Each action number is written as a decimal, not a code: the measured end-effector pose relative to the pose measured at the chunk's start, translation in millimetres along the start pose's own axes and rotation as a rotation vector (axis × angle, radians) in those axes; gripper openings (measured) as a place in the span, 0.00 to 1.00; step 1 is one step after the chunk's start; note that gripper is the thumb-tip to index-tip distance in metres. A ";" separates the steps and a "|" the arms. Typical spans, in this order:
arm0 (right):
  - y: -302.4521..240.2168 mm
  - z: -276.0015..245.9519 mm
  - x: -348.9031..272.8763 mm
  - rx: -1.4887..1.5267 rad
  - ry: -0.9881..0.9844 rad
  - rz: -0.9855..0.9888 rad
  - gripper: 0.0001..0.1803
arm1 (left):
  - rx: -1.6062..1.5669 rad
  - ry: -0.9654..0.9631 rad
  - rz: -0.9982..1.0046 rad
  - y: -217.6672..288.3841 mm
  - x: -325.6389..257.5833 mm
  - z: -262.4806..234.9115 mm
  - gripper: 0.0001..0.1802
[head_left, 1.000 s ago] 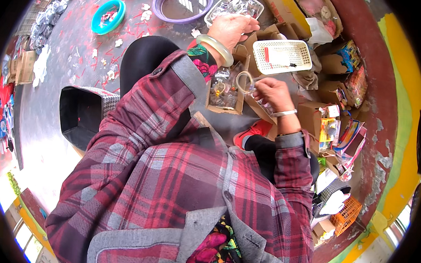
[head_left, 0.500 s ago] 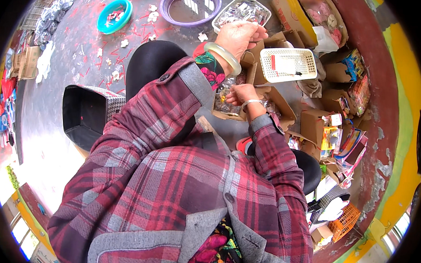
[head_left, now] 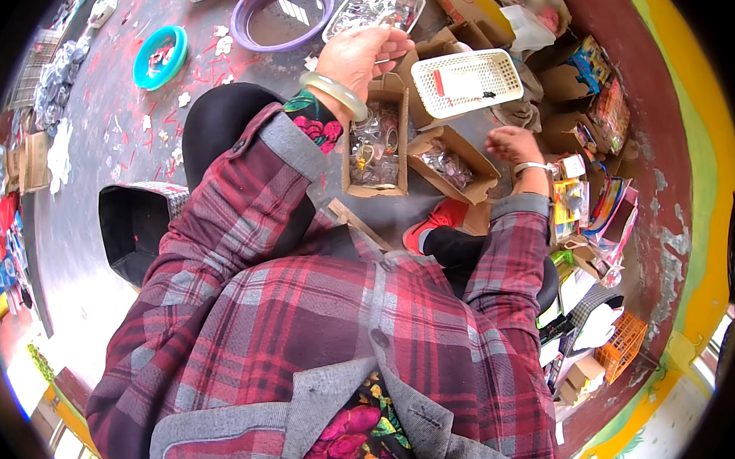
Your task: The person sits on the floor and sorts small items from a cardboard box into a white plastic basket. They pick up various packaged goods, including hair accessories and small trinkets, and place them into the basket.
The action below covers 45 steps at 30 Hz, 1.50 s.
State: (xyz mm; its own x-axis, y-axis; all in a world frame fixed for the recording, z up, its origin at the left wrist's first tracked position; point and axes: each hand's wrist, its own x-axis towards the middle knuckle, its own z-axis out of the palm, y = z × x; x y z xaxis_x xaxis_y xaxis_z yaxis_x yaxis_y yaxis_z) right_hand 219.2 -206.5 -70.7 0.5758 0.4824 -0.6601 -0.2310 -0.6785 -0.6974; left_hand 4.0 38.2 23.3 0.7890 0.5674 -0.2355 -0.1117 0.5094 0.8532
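Note:
My left hand [head_left: 360,58], with a pale bangle at the wrist, hovers by the near edge of a white basket [head_left: 330,33] of small wrapped packets. Its fingers stretch to the right, slightly apart, and no object shows in them. My right hand [head_left: 512,144], a thin bracelet on its wrist, is to the right of the open boxes. Its fingers are curled in, and whatever they may hold is hidden. Between the hands, one cardboard box [head_left: 403,141] contains small clear-wrapped items with a yellow piece; a tilted cardboard box [head_left: 477,191] holds more clear packets.
A cream basket [head_left: 463,111] with a red piece and a white card stands beyond the boxes. Purple basin [head_left: 239,20] and turquoise bowl [head_left: 138,70] sit at the far left. A black-lined bin [head_left: 138,228] is by my left leg. Packed boxes and an orange crate [head_left: 622,349] line the right wall.
My right hand has left the box with the yellow piece and swung right, past the tilted box. My left hand's fingers have spread a little. The view has shifted, so things appear further left.

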 end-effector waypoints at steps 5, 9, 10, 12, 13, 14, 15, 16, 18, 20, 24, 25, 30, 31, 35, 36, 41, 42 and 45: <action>87.5 29.9 58.1 -0.836 -0.279 0.120 0.10 | 0.006 -0.004 -0.063 -5.7 0.5 6.3 0.16; 126.2 55.9 69.4 -1.193 -0.164 0.130 0.26 | 0.023 -0.005 -0.088 -12.0 1.8 5.3 0.16; 129.3 56.1 71.6 -1.156 -0.145 0.232 0.30 | 0.020 -0.009 -0.093 -14.0 2.7 4.7 0.16; 129.9 61.1 70.1 -1.127 -0.114 0.329 0.31 | 0.022 -0.006 -0.114 -15.3 3.2 4.7 0.16; 130.1 63.7 69.2 -1.137 -0.097 0.325 0.30 | 0.025 -0.005 -0.123 -15.0 3.2 5.2 0.16; 129.9 65.3 69.0 -1.147 -0.079 0.321 0.28 | 0.028 -0.006 -0.132 -15.3 3.6 5.8 0.16; 125.9 66.8 67.6 -1.147 -0.089 0.335 0.28 | 0.020 -0.017 -0.134 -16.8 4.3 5.2 0.16; 128.3 68.1 69.3 -1.134 -0.083 0.333 0.27 | 0.013 -0.027 -0.136 -18.6 5.0 4.2 0.17; 141.7 67.4 74.9 -1.106 -0.063 0.337 0.26 | 0.003 -0.047 -0.149 -20.5 6.4 5.8 0.17; 151.3 68.4 82.1 -1.095 -0.067 0.351 0.26 | 0.002 -0.050 -0.169 -19.9 6.0 8.4 0.17; 174.4 69.9 96.5 -1.133 -0.073 0.303 0.27 | 0.011 -0.052 -0.197 -19.6 6.8 11.6 0.17; 180.7 71.3 100.5 -1.151 -0.043 0.263 0.25 | 0.009 -0.049 -0.201 -19.4 6.8 11.6 0.17; 173.4 73.1 104.8 -1.176 0.058 0.151 0.21 | 0.009 -0.043 -0.202 -19.0 4.7 12.2 0.16; 169.0 72.2 104.7 -1.179 0.073 0.129 0.21 | 0.012 -0.043 -0.202 -18.9 4.5 11.6 0.16; 154.5 58.0 96.5 -1.188 0.129 0.072 0.19 | 0.034 -0.073 -0.192 -17.7 3.0 16.6 0.16; 155.9 50.0 90.3 -1.180 0.136 0.094 0.18 | 0.039 -0.095 -0.202 -19.5 4.4 20.3 0.16; 105.6 41.4 68.7 -1.263 0.024 0.122 0.17 | 0.070 -0.067 -0.177 -17.0 -1.2 16.4 0.16; 99.1 36.8 66.9 -1.284 -0.015 0.142 0.17 | 0.075 -0.085 -0.187 -19.6 -0.5 15.4 0.16; 88.2 19.9 61.6 -1.264 -0.020 0.099 0.15 | 0.116 -0.131 -0.224 -24.7 -0.3 17.7 0.17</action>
State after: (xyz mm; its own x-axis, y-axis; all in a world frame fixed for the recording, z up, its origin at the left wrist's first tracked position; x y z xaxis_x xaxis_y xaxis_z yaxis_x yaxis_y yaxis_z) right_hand 218.8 -225.6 -178.4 0.5843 0.4002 -0.7060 0.6414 -0.7607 0.0997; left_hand 17.2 14.1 10.5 0.8586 0.3568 -0.3682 0.1380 0.5308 0.8362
